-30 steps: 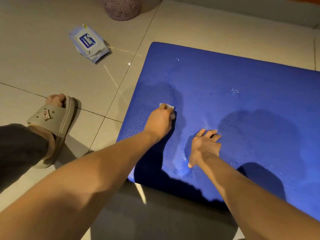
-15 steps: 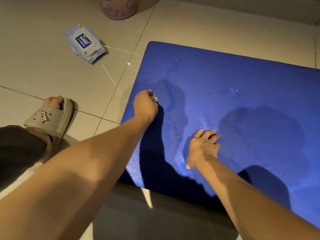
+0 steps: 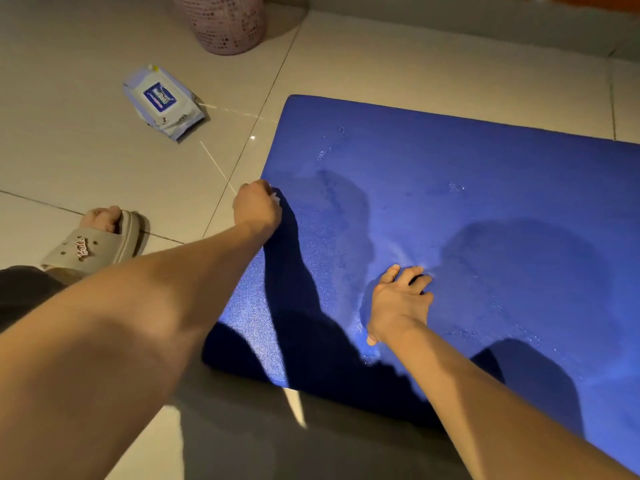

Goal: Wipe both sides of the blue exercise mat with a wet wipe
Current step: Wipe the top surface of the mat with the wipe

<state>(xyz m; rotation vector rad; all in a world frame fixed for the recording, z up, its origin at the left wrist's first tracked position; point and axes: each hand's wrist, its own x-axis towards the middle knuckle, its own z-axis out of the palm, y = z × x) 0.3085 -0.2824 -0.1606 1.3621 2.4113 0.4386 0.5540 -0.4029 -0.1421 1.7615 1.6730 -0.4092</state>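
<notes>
The left hand (image 3: 258, 207), gripping the wipe (image 3: 276, 197), has slid toward the upper left, to the mat (image 3: 485, 174) edge. The right hand (image 3: 398, 301) presses the mat with spread fingers and holds nothing. I judge this corner is nearly wiped.

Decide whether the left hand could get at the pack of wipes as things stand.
Probably yes. The left hand sits at the edge of the mat, and only bare tile lies between it and the pack. But it grips a wipe, so it is not free.
</notes>
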